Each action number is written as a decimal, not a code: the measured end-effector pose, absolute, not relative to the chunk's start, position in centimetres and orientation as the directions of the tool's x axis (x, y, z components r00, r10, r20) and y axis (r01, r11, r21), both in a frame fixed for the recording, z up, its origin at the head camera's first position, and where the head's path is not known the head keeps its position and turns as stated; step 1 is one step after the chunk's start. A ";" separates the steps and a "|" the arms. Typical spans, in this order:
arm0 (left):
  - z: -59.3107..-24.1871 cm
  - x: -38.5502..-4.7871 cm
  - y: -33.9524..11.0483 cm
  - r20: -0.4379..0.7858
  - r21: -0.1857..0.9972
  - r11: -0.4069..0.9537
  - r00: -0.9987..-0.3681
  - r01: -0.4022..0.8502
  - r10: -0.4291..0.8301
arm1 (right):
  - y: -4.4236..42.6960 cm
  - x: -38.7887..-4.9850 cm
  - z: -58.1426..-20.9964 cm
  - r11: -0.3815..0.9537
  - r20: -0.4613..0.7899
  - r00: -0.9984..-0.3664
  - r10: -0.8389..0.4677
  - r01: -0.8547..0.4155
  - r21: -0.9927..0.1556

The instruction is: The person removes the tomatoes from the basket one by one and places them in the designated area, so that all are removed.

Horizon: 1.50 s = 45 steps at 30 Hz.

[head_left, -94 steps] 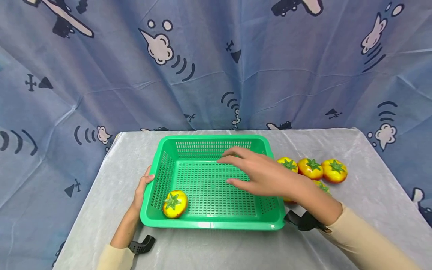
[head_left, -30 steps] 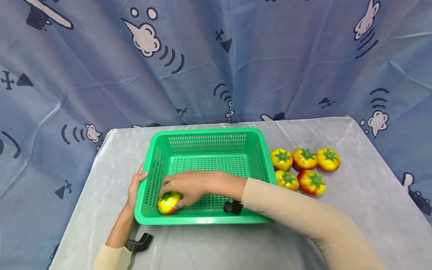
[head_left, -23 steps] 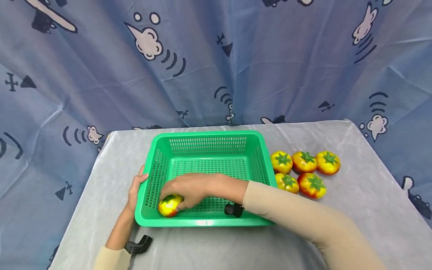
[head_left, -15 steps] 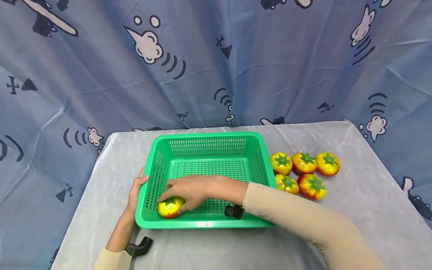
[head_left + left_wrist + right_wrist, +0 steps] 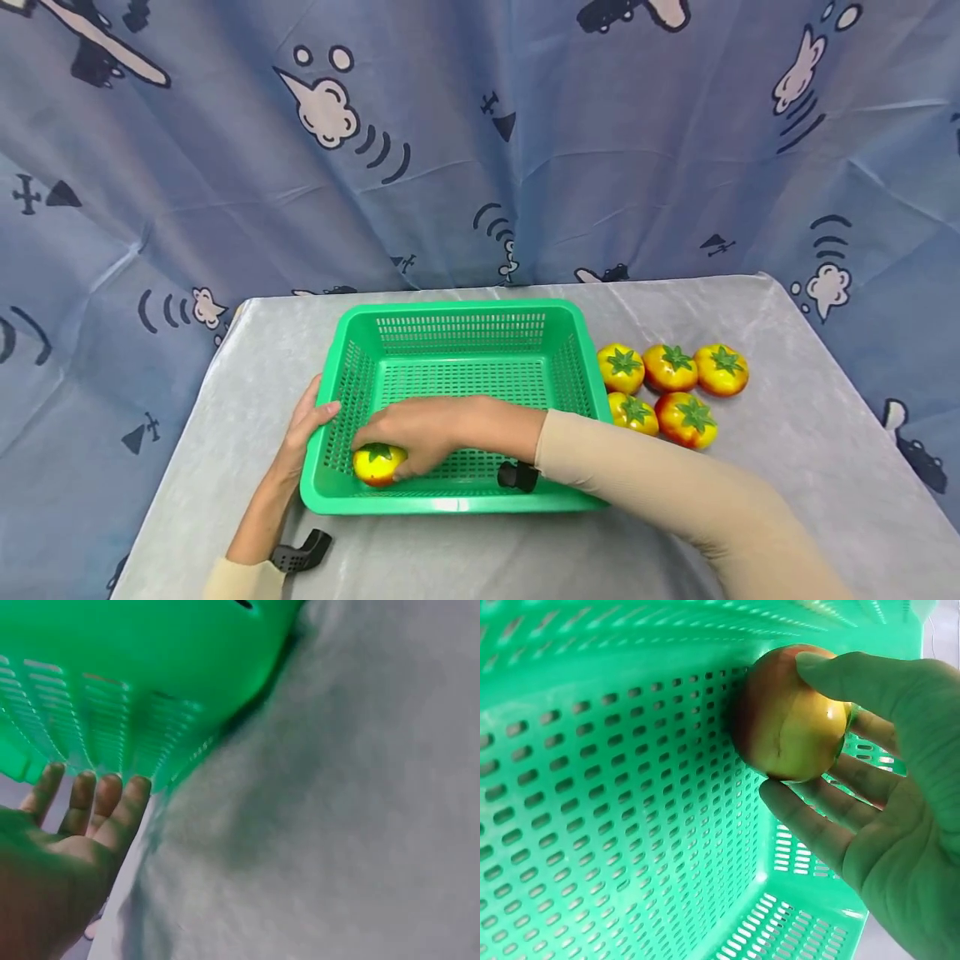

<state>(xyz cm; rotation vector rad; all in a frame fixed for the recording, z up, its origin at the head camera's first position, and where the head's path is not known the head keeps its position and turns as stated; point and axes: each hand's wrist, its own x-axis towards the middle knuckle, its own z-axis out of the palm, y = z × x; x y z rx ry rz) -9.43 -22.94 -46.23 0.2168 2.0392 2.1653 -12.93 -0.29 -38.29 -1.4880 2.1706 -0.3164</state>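
Observation:
A green perforated plastic basket (image 5: 457, 504) stands on the table. In its near left corner lies a glossy yellow-red tomato with a green leafy top (image 5: 377, 467). My right hand (image 5: 420, 429) reaches into the basket and grips that tomato. In the right wrist view, the thumb presses on one side of the tomato (image 5: 791, 727) and the fingers lie around the other. At the basket's left side, my left hand (image 5: 303, 425) holds the rim with its thumb over the top. The left wrist view shows its fingertips (image 5: 135, 787) against the outer wall.
Several more yellow-red tomatoes (image 5: 686, 419) sit close together on the table, just right of the basket. A pale cloth (image 5: 810, 467) covers the table. Behind it hangs a blue patterned curtain (image 5: 600, 150). Black wrist devices (image 5: 302, 552) are strapped to both arms.
Since the oldest frame, my right hand has moved from above the basket's right half to the left corner and taken hold of the tomato. My left thumb has shifted a little on the rim.

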 end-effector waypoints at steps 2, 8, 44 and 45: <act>-46.3 -9.5 -22.7 -0.019 0.998 -0.055 -0.973 -0.032 0.229 | 0.1 -13.0 -38.2 0.396 -0.267 -0.303 -0.915 -0.805 -0.441; -46.2 -9.5 -22.2 -0.016 0.999 -0.035 -0.965 -0.026 0.261 | 1.6 -13.0 -37.5 0.429 -0.251 -0.351 -0.902 -0.794 -0.431; -45.7 -9.3 -23.5 -0.074 0.997 0.021 -0.980 -0.071 0.183 | 14.9 -10.7 -32.7 0.593 0.018 -0.680 -0.733 -0.651 -0.475; -45.8 -9.3 -23.6 -0.071 0.997 0.015 -0.979 -0.070 0.192 | 15.3 -10.6 -32.8 0.599 0.021 -0.691 -0.723 -0.641 -0.481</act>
